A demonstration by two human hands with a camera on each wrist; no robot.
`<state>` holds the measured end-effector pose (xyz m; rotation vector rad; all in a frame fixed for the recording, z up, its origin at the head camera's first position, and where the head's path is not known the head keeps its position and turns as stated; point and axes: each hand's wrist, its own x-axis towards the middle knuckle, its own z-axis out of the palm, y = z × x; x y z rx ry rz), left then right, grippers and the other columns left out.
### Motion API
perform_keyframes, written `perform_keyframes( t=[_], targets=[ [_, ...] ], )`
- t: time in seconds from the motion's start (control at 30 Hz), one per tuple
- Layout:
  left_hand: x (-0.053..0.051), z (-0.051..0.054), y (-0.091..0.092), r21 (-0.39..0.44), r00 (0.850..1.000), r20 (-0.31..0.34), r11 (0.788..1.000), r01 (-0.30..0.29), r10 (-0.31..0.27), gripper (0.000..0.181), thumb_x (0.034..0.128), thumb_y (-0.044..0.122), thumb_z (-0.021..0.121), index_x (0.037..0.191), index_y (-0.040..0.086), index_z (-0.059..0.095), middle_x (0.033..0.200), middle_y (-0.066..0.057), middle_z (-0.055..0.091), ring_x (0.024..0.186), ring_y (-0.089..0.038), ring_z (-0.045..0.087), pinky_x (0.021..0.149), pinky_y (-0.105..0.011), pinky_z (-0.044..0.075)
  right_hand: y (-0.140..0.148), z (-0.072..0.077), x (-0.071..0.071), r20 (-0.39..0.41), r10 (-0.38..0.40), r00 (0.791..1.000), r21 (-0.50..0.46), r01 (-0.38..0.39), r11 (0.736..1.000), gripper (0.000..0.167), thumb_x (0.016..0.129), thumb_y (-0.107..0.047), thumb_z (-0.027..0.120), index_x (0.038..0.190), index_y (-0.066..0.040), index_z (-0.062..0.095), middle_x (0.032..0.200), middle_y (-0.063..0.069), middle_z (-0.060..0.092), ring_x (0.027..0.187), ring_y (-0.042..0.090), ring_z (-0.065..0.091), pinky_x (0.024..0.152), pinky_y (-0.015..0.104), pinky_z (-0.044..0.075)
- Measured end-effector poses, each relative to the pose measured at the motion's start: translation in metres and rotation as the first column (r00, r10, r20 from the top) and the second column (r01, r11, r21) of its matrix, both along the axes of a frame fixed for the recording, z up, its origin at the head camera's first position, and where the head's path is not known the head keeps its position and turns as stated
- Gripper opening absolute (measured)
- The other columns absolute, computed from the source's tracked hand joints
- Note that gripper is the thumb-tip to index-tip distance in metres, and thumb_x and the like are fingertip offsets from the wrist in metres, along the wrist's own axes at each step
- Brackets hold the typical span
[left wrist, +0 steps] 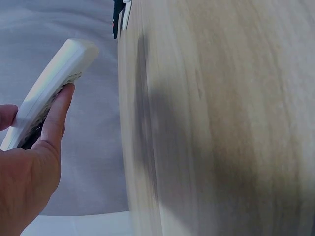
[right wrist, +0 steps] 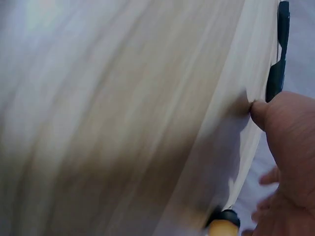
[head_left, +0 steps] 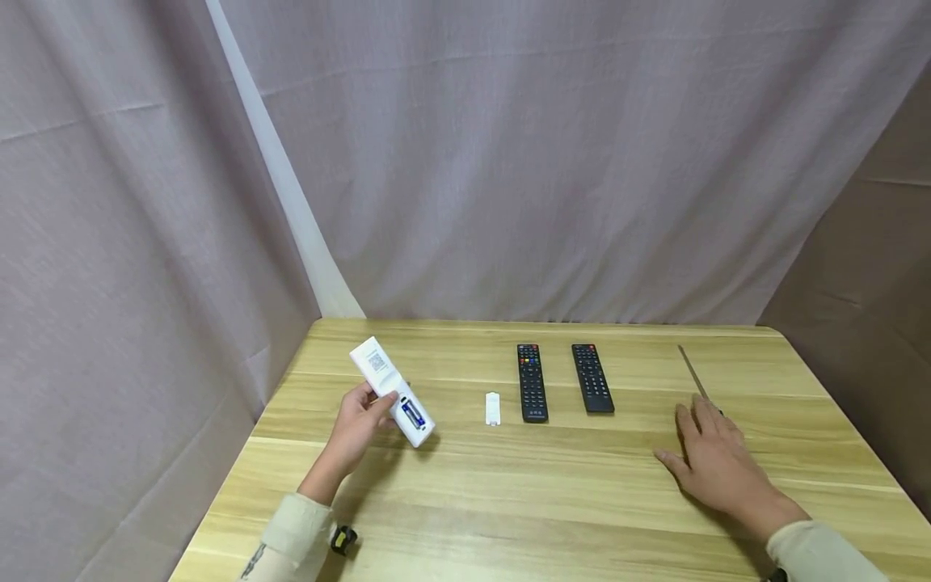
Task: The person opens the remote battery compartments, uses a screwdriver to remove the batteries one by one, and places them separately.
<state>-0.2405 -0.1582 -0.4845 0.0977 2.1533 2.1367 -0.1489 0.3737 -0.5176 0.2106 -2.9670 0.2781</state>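
My left hand (head_left: pixel 360 424) holds a white remote control (head_left: pixel 380 368) tilted above the table, thumb on its back and fingers beneath. Its battery compartment is uncovered, with blue-and-silver battery (head_left: pixel 413 414) inside; whether there is more than one I cannot tell. In the left wrist view, the remote (left wrist: pixel 47 83) shows edge-on between thumb and fingers. Over at the right, my right hand (head_left: pixel 716 461) has its fingers spread, just above a screwdriver (head_left: pixel 691 369) with a long thin shaft. The hand hides its handle there; the right wrist view shows a yellow-and-black handle (right wrist: pixel 224 226) by the fingers.
A small white battery cover (head_left: pixel 493 409) lies on the wooden table (head_left: pixel 509 501) right of the held remote. Beyond it are a black remote (head_left: pixel 533 384) with coloured buttons and a second black remote (head_left: pixel 593 380). Grey curtains (head_left: pixel 509 162) hang behind the table and at its sides.
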Motion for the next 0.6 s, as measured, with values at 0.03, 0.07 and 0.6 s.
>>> perform_keyframes(
  t=[0.03,0.07,0.6],
  targets=[
    [0.0,0.0,0.0,-0.001,1.0,-0.001,1.0,-0.002,0.002,0.039,0.1073,0.004,0.055,0.143,-0.011,0.053,0.142,-0.032,0.064,0.109,-0.019,0.074,0.088,-0.034,0.069,0.003,-0.001,-0.001,0.009,-0.015,1.0,-0.019,0.016,1.0,0.087,0.103,-0.04,0.069,0.154,0.02,0.033,0.162,0.051,0.023,0.149,0.067,0.025,0.116,0.083,0.028],
    [0.001,-0.001,0.0,-0.002,1.0,-0.002,1.0,-0.005,0.005,0.038,0.1073,0.004,0.056,0.142,-0.011,0.053,0.141,-0.032,0.064,0.108,-0.019,0.074,0.087,-0.034,0.07,0.006,-0.002,-0.001,0.019,-0.031,0.999,-0.032,0.032,0.999,0.09,0.105,-0.041,0.066,0.156,0.021,0.027,0.163,0.052,0.017,0.151,0.068,0.021,0.115,0.085,0.025],
    [-0.002,-0.007,-0.001,-0.013,1.0,-0.002,1.0,-0.025,0.025,0.035,0.1071,0.006,0.058,0.138,-0.01,0.057,0.132,-0.027,0.068,0.098,-0.012,0.074,0.081,-0.031,0.069,0.037,-0.013,-0.02,0.146,-0.074,0.987,-0.12,0.092,0.989,0.088,0.115,-0.031,0.043,0.148,0.036,-0.002,0.151,0.065,-0.001,0.141,0.082,0.009,0.12,0.086,0.02]
  ],
)
